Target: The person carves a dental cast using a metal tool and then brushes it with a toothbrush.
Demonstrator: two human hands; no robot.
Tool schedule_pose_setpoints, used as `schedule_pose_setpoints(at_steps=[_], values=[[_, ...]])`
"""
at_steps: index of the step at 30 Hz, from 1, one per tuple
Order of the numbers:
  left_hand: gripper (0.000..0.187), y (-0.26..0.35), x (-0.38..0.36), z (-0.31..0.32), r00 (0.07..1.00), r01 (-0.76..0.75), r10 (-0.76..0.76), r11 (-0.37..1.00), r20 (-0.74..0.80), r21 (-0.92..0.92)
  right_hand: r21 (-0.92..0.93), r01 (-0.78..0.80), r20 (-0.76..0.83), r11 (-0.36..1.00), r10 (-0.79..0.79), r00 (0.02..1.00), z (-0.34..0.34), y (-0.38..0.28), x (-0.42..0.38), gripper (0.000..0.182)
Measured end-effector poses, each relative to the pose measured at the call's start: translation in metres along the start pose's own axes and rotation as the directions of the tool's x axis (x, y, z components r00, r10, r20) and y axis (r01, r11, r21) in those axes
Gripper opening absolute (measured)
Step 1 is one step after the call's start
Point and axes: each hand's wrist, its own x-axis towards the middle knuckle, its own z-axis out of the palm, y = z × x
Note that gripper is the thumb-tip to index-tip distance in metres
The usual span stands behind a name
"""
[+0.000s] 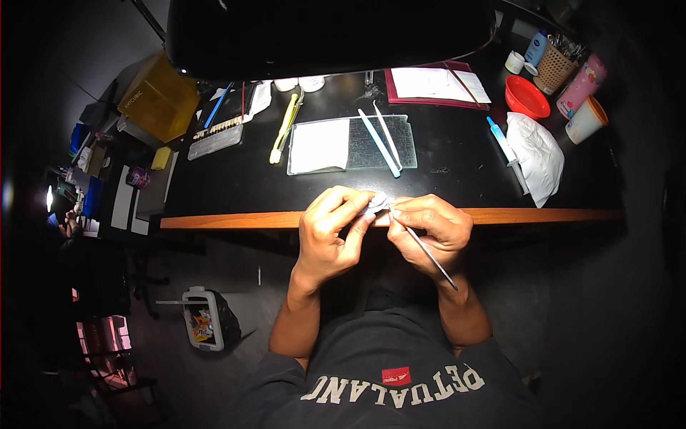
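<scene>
My left hand [326, 230] is closed, pinching a small pale grey piece [376, 202] between thumb and fingertips just above the front edge of the desk. Its exact kind is too small to make out. In my right hand [434, 227] sits a thin metal hand tool [441, 267], gripped like a pen. Its tip meets or nearly meets the pale piece, and its shaft slants down toward my right forearm. Beyond both hands lies a glass cutting mat [382, 154] with a white sheet [320, 145], a light-blue stick tool [379, 142] and white tweezers [387, 133] on it.
A dark lamp hood [329, 36] hangs over the desk. Along the right stand a red bowl [527, 98], a cup [586, 120], a syringe [509, 154] and a white pouch [532, 161]. A yellow-handled tool [284, 130] lies left. A waste bin [211, 318] is on the floor.
</scene>
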Motion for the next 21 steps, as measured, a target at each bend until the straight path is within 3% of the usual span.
schedule_pose_setpoints(at_steps=[14,21], values=[[0.028,0.0012,-0.0001,0.0011,0.999,0.032,-0.032,0.999,-0.010,-0.010,-0.043,0.081,0.004,0.996,-0.081,0.997,0.0003,0.0042,0.0011,0.015],[0.031,-0.0014,-0.0001,-0.0003,1.000,-0.010,0.010,1.000,0.015,-0.004,-0.013,0.040,0.008,0.999,-0.040,0.999,-0.0006,0.0025,-0.0007,0.018]])
